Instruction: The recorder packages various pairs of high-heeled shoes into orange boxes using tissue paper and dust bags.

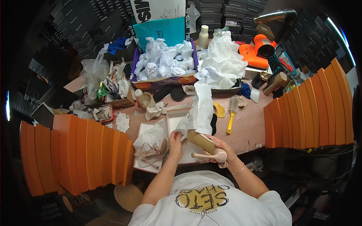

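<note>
In my right hand (223, 151) is a high-heeled shoe (203, 142), turned so its tan sole shows and its pale heel points left. The fingers wrap round its heel end. A strip of white tissue paper (203, 107) stands up from the shoe's far end. My left hand (175, 144) is closed at the lower left edge of that paper, just left of the sole; its fingertips are partly hidden. Beside my left wrist, a strappy heeled sandal (152, 148) lies in a shallow open shoebox (141, 130) with thin white wrapping. Another box part (175, 116) lies under my hands.
Orange shoeboxes are stacked at left (86, 150) and right (313, 109). Behind stand a purple carton (166, 82) of crumpled paper and an orange heat-gun-like tool (252, 54). A yellow-handled brush (230, 118), a yellow cloth (218, 110) and a jar (146, 100) lie nearer.
</note>
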{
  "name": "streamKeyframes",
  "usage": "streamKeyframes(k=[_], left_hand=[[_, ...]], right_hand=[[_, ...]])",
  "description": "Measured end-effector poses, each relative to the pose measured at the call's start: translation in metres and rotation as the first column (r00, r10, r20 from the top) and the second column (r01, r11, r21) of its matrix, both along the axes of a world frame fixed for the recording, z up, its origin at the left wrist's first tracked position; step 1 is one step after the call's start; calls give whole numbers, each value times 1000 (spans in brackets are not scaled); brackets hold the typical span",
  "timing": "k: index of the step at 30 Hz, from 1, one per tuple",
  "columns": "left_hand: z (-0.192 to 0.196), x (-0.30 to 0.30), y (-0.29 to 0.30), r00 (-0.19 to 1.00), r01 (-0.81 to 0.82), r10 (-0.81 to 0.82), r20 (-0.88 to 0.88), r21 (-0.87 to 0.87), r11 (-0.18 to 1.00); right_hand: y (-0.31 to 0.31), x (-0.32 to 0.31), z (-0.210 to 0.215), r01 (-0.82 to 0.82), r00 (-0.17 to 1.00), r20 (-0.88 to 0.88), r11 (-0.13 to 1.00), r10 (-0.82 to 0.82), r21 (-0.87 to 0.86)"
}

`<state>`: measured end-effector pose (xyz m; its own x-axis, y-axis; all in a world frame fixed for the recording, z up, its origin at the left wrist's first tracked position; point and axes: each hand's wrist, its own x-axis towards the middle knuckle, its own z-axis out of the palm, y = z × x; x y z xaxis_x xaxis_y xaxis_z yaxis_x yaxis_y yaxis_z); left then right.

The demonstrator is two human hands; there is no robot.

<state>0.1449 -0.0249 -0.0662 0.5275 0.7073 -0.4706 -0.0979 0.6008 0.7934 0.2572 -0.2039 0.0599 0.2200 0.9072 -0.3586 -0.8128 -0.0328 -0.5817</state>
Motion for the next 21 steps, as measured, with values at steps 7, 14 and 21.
streamKeyframes(k=[7, 14, 21], left_hand=[[81, 15, 19, 973, 228, -183, -138, 662, 714], [176, 6, -40, 835, 378, -439, -331, 925, 22], [133, 0, -115, 617, 517, -758, -213, 835, 187]], right_hand=[[-11, 5, 22, 3, 999, -32, 1000, -2, 26], [31, -27, -23, 770, 638, 186, 628, -747, -117], [-3, 32, -44, 638, 672, 594, 753, -442, -162]])
